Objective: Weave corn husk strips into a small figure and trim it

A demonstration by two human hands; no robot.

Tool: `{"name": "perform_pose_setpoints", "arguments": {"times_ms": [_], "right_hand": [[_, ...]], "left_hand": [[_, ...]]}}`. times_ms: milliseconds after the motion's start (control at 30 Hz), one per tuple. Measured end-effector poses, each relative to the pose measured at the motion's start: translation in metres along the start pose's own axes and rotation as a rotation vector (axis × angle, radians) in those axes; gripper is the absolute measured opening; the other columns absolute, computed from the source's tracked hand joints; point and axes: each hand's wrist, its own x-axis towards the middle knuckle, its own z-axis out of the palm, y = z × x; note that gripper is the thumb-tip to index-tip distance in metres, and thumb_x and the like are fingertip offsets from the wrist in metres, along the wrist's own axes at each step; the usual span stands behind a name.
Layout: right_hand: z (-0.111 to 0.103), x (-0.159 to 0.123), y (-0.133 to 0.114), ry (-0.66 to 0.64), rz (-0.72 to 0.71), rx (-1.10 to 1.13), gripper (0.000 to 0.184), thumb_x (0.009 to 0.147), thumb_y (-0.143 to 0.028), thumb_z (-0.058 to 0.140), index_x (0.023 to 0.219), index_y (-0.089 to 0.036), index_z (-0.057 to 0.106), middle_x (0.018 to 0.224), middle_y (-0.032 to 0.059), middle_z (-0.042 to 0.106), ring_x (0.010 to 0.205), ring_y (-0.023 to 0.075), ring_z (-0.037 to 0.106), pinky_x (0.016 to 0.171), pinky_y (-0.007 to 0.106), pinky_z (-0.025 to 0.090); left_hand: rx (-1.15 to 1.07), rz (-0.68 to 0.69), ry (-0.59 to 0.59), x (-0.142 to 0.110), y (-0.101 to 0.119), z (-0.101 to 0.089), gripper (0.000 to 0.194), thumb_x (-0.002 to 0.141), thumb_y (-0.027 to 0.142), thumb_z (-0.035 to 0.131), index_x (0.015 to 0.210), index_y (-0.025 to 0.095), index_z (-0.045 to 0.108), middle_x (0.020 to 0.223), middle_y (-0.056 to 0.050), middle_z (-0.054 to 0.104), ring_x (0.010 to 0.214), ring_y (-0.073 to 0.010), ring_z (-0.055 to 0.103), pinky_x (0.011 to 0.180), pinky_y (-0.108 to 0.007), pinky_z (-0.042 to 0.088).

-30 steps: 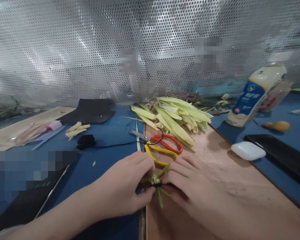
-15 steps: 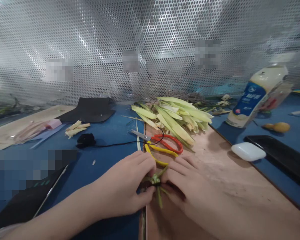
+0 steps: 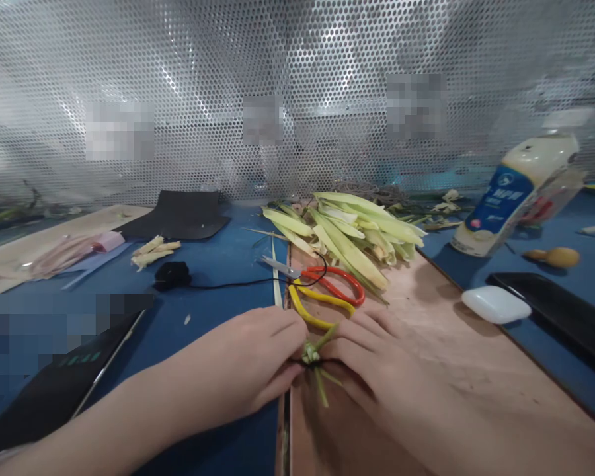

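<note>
Between my hands is a small knotted piece of green plant strips [image 3: 311, 353], seemingly corn husk, with thin loose ends sticking out above and below. My left hand [image 3: 265, 354] pinches it from the left, and my right hand [image 3: 364, 354] closes on it from the right. A dark line like black thread crosses just under the knot; my fingers hide most of it. Just beyond my hands lie scissors [image 3: 327, 294] with one red and one yellow handle, blades slightly apart. A black thread from a small dark ball [image 3: 172, 275] loops over them.
Pale green corn husks [image 3: 347, 231] are piled behind the scissors on a wooden board [image 3: 426, 344]. At right stand a bottle [image 3: 498, 198], a white case [image 3: 496, 305] and a black phone [image 3: 555, 317]. A black sheet [image 3: 178, 215] lies back left, before a perforated metal panel [image 3: 297, 66].
My left thumb has drawn in closer under my fingers beside the knot. The knot and its loose ends have tilted slightly. The whole view has shifted a little.
</note>
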Motion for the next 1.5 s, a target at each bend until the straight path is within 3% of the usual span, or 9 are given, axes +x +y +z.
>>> {"name": "perform_pose_setpoints", "arguments": {"times_ms": [200,533,733,900,1100,1367,1500], "right_hand": [[-0.001,0.001,0.000,0.009,-0.014,-0.008,0.023,0.090,-0.023,0.043,0.071,-0.017,0.056,0.075,0.0004,0.059,0.075,0.0162,0.047,0.073,0.033,0.028],[0.000,-0.003,0.004,-0.023,0.016,-0.016,0.015,0.085,-0.018,0.049,0.074,-0.020,0.059,0.076,-0.0005,0.059,0.076,0.0169,0.048,0.076,0.035,0.029],[-0.004,-0.005,0.003,0.046,-0.118,-0.143,0.020,0.087,-0.014,0.042,0.081,-0.019,0.061,0.078,-0.0005,0.061,0.078,0.0180,0.048,0.079,0.037,0.029],[-0.009,-0.004,0.003,0.052,-0.162,-0.227,0.024,0.086,-0.013,0.042,0.068,-0.017,0.058,0.079,0.0009,0.062,0.077,0.0179,0.048,0.080,0.036,0.028],[-0.015,-0.003,0.002,0.034,-0.154,-0.289,0.026,0.082,-0.009,0.041,0.063,-0.018,0.057,0.072,0.0013,0.060,0.076,0.0181,0.047,0.082,0.036,0.026],[-0.016,-0.005,0.005,0.048,-0.122,-0.250,0.025,0.080,-0.009,0.041,0.062,-0.016,0.056,0.071,0.0033,0.058,0.079,0.0194,0.047,0.083,0.037,0.029],[-0.015,-0.005,0.008,0.006,-0.131,-0.321,0.025,0.083,-0.008,0.039,0.065,-0.016,0.056,0.074,0.0029,0.059,0.082,0.0196,0.049,0.081,0.038,0.028]], "left_hand": [[0.028,0.048,0.029,-0.001,-0.001,0.000,0.008,0.087,0.017,0.042,0.084,0.017,0.050,0.094,-0.005,0.057,0.087,-0.0173,0.055,0.080,-0.030,0.046],[0.018,-0.010,-0.013,-0.003,-0.006,-0.002,0.007,0.087,0.017,0.042,0.083,0.018,0.048,0.095,-0.003,0.054,0.076,-0.0134,0.056,0.067,-0.023,0.047],[0.024,-0.031,-0.050,-0.005,-0.005,-0.006,0.009,0.087,0.016,0.040,0.083,0.018,0.047,0.100,-0.002,0.054,0.071,-0.0116,0.057,0.062,-0.022,0.046],[0.020,-0.071,-0.096,-0.007,-0.004,-0.010,0.011,0.086,0.013,0.038,0.087,0.019,0.048,0.103,-0.003,0.053,0.068,-0.0108,0.057,0.062,-0.022,0.045],[0.029,-0.082,-0.072,-0.009,-0.007,-0.011,0.015,0.082,0.009,0.040,0.089,0.020,0.048,0.099,-0.002,0.055,0.068,-0.0125,0.057,0.058,-0.022,0.043],[0.008,-0.092,-0.065,-0.012,-0.007,-0.012,0.019,0.082,0.008,0.039,0.093,0.022,0.047,0.095,-0.001,0.057,0.066,-0.0122,0.057,0.056,-0.021,0.042],[-0.003,-0.096,-0.057,-0.011,-0.008,-0.011,0.012,0.085,0.013,0.039,0.089,0.021,0.046,0.096,-0.001,0.054,0.065,-0.0112,0.056,0.056,-0.021,0.042]]}}
